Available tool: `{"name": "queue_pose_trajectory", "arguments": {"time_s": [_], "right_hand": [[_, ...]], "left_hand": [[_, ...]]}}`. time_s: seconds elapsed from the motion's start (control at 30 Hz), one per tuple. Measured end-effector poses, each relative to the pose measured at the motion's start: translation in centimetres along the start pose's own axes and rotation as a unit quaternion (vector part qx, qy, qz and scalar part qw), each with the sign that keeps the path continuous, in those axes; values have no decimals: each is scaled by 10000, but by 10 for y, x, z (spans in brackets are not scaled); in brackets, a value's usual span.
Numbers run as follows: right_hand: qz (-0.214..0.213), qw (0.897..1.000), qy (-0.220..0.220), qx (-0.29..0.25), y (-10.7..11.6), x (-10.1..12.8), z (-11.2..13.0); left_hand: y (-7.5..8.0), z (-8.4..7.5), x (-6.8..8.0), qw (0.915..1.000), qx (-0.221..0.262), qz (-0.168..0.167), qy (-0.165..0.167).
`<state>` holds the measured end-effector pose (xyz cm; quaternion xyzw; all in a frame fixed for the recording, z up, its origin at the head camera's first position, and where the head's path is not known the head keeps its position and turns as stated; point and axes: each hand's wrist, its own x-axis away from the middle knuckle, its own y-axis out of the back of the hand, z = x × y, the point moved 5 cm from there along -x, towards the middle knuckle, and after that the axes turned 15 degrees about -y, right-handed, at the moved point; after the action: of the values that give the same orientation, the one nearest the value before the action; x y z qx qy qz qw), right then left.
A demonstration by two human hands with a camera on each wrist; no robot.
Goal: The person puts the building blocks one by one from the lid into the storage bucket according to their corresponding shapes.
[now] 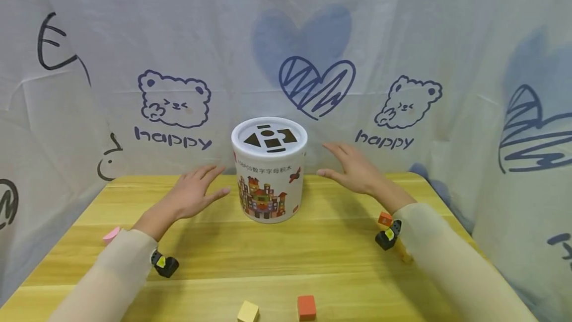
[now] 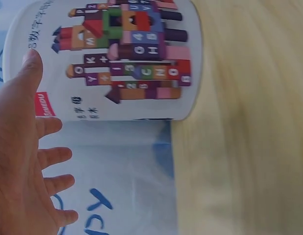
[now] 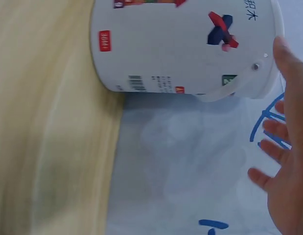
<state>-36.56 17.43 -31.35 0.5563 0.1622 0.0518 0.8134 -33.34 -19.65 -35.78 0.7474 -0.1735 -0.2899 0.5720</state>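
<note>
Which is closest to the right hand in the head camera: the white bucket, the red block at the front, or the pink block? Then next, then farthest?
From the right hand:
1. White bucket, just to its left, mid-table.
2. Red block, at the near edge.
3. Pink block, far over on the left edge.

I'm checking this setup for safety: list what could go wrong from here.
1. Both hands, the left hand and the right hand, are open beside the white bucket, not gripping; a one-sided push could tip it.
2. The orange block and yellow block lie near the table's front edge; a sleeve might sweep them off.
</note>
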Motion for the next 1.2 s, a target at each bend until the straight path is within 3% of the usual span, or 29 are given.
{"name": "queue_pose_trajectory", "arguments": {"time_s": [0.3, 0.47, 0.8, 1.0, 1.2], "right_hand": [[-277, 9958, 873, 98, 12, -19, 26], [-246, 9932, 1107, 269, 14, -29, 35], [87, 9906, 1149, 741, 12, -43, 51], [312, 9911, 998, 828, 10, -52, 55], [394, 9912, 817, 961, 10, -57, 58]], "left_hand": [[30, -10, -17, 10000, -13, 57, 55], [46, -17, -27, 9999, 23, 73, 99], [70, -31, -50, 9999, -69, 147, -50], [75, -36, -64, 9997, -101, 214, 2], [74, -35, -72, 9992, 157, 315, 198]]}}
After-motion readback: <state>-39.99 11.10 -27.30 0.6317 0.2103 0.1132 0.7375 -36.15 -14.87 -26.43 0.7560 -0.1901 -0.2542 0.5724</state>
